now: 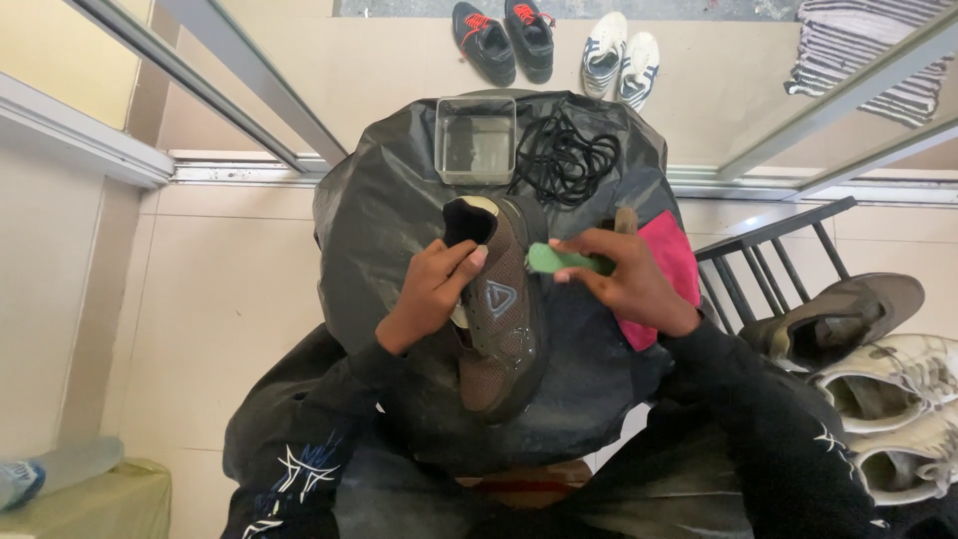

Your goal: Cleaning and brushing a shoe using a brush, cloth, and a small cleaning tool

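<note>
A brown laceless shoe (499, 319) lies over a black plastic sheet (389, 220) that covers a small table. My left hand (431, 287) grips the shoe's side near its opening, thumb on the tongue. My right hand (624, 279) holds a green brush (559, 260) whose tip touches the shoe's right edge. A heap of black laces (567, 160) lies on the sheet behind the shoe.
A clear square tub (476, 140) stands at the sheet's far edge and a pink cloth (671, 262) lies under my right hand. At right are a black rack (768, 250), a grey-brown shoe (848, 314) and white sneakers (898, 399). Beyond lie black shoes (504, 40) and white shoes (621, 55).
</note>
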